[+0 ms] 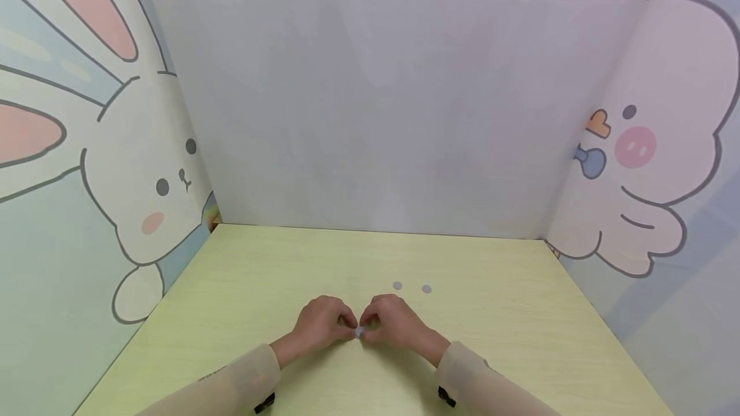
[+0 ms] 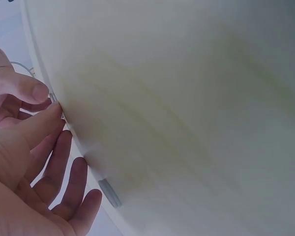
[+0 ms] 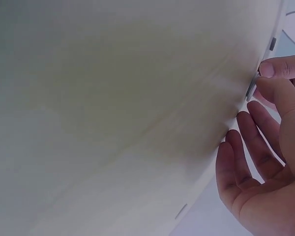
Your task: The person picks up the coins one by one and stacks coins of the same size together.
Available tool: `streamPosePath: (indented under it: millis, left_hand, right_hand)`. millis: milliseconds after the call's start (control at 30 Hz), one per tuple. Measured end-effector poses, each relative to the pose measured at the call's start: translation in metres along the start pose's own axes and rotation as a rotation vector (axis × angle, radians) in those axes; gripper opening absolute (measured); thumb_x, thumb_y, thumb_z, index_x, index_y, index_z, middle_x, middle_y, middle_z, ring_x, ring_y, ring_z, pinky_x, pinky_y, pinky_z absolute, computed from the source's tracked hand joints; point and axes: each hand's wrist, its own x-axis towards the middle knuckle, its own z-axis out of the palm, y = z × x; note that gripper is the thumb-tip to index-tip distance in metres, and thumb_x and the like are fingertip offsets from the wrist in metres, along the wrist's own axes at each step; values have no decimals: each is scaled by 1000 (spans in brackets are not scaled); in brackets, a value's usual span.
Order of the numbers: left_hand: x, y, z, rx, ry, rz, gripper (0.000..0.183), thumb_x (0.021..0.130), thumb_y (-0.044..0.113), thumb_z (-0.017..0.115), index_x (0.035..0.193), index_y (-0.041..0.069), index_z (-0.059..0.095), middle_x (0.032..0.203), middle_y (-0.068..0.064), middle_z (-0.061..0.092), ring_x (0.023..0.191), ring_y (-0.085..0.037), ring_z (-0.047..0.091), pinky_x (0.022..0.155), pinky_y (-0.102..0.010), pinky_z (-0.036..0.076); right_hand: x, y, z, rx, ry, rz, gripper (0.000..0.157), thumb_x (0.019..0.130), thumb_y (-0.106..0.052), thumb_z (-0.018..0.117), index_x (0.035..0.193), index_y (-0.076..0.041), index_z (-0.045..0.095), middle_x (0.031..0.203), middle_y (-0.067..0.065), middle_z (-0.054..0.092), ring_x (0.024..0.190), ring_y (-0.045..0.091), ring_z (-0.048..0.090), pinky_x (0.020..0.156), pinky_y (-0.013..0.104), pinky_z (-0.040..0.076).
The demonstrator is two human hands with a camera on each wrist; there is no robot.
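Observation:
Both hands meet over a small, thin grey disc [image 1: 359,331] low on the tabletop. The left hand [image 1: 320,324] pinches its left side with thumb and index finger, and the right hand [image 1: 394,323] pinches its right side the same way. Most of the disc is covered by fingertips. In the right wrist view, the disc [image 3: 251,89] shows as a dark sliver beside the thumb and index tip. The other fingers of the left hand [image 2: 37,162] and right hand [image 3: 265,167] bend loosely near the table surface.
Two more grey discs, one [image 1: 397,286] left of the other [image 1: 426,289], lie flat beyond the right hand. The pale yellow table [image 1: 277,262] ends at a plain back curtain [image 1: 376,114]. Side curtains carry a cartoon rabbit [image 1: 139,165] and a cartoon bird [image 1: 665,114].

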Motion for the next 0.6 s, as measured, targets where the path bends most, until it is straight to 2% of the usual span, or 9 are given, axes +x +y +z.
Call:
streamPosePath:
  millis: [300, 600]
  left_hand:
    - [0, 2, 0, -17, -1, 15, 10, 81, 17, 93, 84, 21, 85, 81, 12, 77, 79, -12, 68, 65, -27, 48]
    - [-1, 3, 0, -24, -1, 10, 9, 82, 17, 93, 85, 18, 85, 82, 10, 78, 79, -12, 68, 66, -27, 49]
  right_hand:
    - [-7, 3, -2, 39, 14, 42, 13, 80, -9, 89, 93, -10, 86, 86, -7, 75, 79, 2, 58, 70, 19, 48]
    - [-8, -3, -1, 76, 37, 88, 11, 80, -6, 90, 89, -9, 86, 85, -5, 73, 79, 7, 57, 69, 20, 45]
